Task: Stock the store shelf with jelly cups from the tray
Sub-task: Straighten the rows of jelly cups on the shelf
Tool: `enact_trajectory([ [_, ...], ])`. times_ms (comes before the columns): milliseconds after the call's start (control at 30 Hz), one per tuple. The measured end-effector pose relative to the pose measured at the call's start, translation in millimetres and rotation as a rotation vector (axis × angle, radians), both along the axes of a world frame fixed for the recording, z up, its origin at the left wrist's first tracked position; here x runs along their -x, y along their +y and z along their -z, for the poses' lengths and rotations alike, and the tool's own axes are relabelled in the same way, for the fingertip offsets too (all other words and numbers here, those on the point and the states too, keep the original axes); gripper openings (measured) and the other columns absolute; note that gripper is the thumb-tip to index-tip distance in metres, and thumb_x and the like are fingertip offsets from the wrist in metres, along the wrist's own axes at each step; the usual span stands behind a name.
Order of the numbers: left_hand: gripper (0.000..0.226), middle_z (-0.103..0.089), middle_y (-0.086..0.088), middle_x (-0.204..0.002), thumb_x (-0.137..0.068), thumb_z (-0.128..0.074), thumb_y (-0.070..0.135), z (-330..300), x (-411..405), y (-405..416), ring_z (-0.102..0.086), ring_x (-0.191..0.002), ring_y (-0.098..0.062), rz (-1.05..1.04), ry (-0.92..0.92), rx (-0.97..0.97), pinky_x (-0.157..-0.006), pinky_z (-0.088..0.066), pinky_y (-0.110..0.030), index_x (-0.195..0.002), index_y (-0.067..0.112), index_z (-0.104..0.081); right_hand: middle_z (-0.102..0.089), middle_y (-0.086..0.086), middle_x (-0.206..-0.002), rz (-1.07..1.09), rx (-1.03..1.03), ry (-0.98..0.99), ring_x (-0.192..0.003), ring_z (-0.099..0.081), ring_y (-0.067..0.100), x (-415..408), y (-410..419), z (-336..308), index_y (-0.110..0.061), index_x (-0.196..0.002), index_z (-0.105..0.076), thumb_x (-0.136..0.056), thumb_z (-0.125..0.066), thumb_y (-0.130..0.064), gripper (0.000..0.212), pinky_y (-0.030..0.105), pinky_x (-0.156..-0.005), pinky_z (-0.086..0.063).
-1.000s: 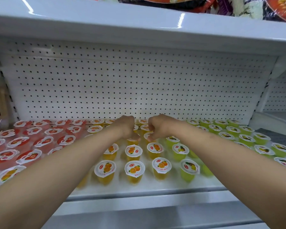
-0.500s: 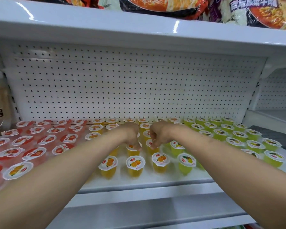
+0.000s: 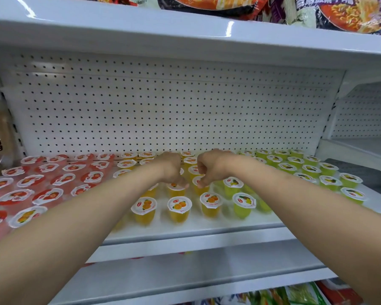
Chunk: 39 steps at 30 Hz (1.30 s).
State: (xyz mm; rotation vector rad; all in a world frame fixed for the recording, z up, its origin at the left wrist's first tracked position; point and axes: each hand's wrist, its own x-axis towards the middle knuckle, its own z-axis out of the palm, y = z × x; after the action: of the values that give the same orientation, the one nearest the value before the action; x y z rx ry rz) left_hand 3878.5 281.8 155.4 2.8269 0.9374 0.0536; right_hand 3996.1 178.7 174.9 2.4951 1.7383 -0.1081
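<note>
Jelly cups already fill most of the white metal store shelf, so the stocking looks, on this evidence, well advanced. Going from the biggest block down: the red clear-plastic jelly cups with foil lids stand in rows well to the left of the left hand; the green jelly cups run in rows to the right of the right hand; the orange-yellow jelly cups sit between, directly under and in front of both hands. Each hand has its fingers curled downward, fingertips at the lid of an orange cup in the second row from the front, apparently pinching it; whether the grip is firm cannot be told. A bare strip of shelf lies in front of the nearest row, so some room remains. No tray is in view, so how many cups are left cannot be judged.
</note>
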Motion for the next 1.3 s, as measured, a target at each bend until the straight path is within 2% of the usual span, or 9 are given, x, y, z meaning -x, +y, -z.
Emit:
enact_trajectory([
  [167, 0.061, -0.066, -0.006, -0.101, -0.075, -0.077, 0.056, -4.6, 12.8, -20.5, -0.06, -0.089, -0.023, 0.072, 0.086, -0.027, -0.069, -0.043, -0.027, -0.108, 0.007, -0.064, -0.066, -0.003, -0.111, -0.013, 0.098, -0.012, -0.094, -0.064, 0.02, 16.5, -20.1, -5.2, -0.02, -0.115, -0.064, -0.077, -0.08, -0.05, 0.051, 0.024, -0.057, -0.042],
  [300, 0.056, -0.061, 0.001, -0.072, -0.07, -0.078, 0.061, 2.3, 17.9, -29.2, -0.063, -0.078, -0.021, 0.088, 0.236, 0.036, -0.065, -0.048, -0.029, -0.087, 0.01, -0.062, -0.067, -0.001, -0.111, 0.002, 0.133, 0.003, -0.097, -0.068, 0.024, 22.8, -30.7, -0.2, -0.018, -0.115, -0.065, -0.076, -0.08, -0.053, 0.055, 0.027, -0.067, -0.051],
  [433, 0.05, -0.058, 0.005, -0.054, -0.067, -0.08, 0.06, 5.1, 20.2, -32.6, -0.062, -0.066, -0.018, 0.095, 0.272, 0.014, -0.077, -0.056, -0.034, -0.067, 0.015, -0.057, -0.069, 0.002, -0.11, 0.01, 0.152, 0.008, -0.098, -0.068, 0.026, 27.0, -32.3, 8.8, -0.015, -0.113, -0.067, -0.074, -0.082, -0.051, 0.055, 0.037, -0.084, -0.058],
  [533, 0.048, -0.061, 0.004, -0.062, -0.071, -0.081, 0.053, 4.1, 22.3, -36.0, -0.06, -0.069, -0.018, 0.113, 0.283, 0.006, -0.07, -0.049, -0.029, -0.084, 0.011, -0.062, -0.068, 0.004, -0.11, 0.018, 0.134, 0.018, -0.098, -0.068, 0.026, 27.6, -32.2, 10.2, -0.013, -0.114, -0.065, -0.074, -0.084, -0.044, 0.054, 0.034, -0.081, -0.058],
  [633, 0.055, -0.07, -0.004, -0.09, -0.074, -0.079, 0.05, 3.5, 24.3, -38.0, -0.057, -0.079, -0.021, 0.12, 0.291, -0.023, -0.064, -0.042, -0.028, -0.104, 0.006, -0.065, -0.067, 0.003, -0.11, 0.009, 0.104, 0.027, -0.099, -0.067, 0.025, 29.4, -32.7, 11.2, -0.013, -0.114, -0.064, -0.074, -0.085, -0.04, 0.053, 0.031, -0.075, -0.053],
  [900, 0.055, -0.07, -0.009, -0.107, -0.075, -0.08, 0.047, 5.0, 25.8, -35.9, -0.055, -0.082, -0.022, 0.119, 0.297, -0.03, -0.058, -0.039, -0.028, -0.108, 0.005, -0.066, -0.066, 0.001, -0.109, -0.014, 0.089, 0.006, -0.098, -0.065, 0.022, 29.6, -32.0, 13.8, -0.016, -0.115, -0.062, -0.073, -0.085, -0.038, 0.054, 0.032, -0.082, -0.055],
  [1067, 0.056, -0.07, -0.008, -0.107, -0.076, -0.077, 0.051, 0.1, 25.4, -35.0, -0.063, -0.098, -0.026, 0.119, 0.259, -0.019, -0.07, -0.043, -0.029, -0.11, 0.008, -0.065, -0.063, 0.0, -0.113, -0.02, 0.051, 0.008, -0.1, -0.062, 0.022, 23.3, -32.6, 14.3, -0.017, -0.119, -0.059, -0.075, -0.082, -0.042, 0.055, 0.035, -0.087, -0.054],
  [1167, 0.055, -0.066, -0.006, -0.1, -0.082, -0.069, 0.057, -15.2, 21.5, -29.4, -0.059, -0.089, -0.025, 0.095, 0.116, -0.091, -0.069, -0.042, -0.029, -0.105, 0.008, -0.063, -0.06, 0.001, -0.122, 0.018, -0.106, -0.039, -0.099, -0.056, 0.022, 10.2, -34.8, 2.1, -0.022, -0.127, -0.055, -0.082, -0.073, -0.051, 0.057, 0.032, -0.079, -0.048],
  [1300, 0.062, -0.059, -0.008, -0.125, -0.09, -0.055, 0.06, -33.3, 8.7, -18.5, -0.057, -0.11, -0.026, 0.003, -0.112, -0.16, -0.088, -0.05, -0.036, -0.129, 0.012, -0.051, -0.051, 0.004, -0.143, 0.076, -0.294, -0.126, -0.129, -0.048, 0.025, -10.9, -36.0, -18.1, -0.025, -0.144, -0.042, -0.093, -0.052, -0.059, 0.062, 0.038, -0.095, -0.044],
])
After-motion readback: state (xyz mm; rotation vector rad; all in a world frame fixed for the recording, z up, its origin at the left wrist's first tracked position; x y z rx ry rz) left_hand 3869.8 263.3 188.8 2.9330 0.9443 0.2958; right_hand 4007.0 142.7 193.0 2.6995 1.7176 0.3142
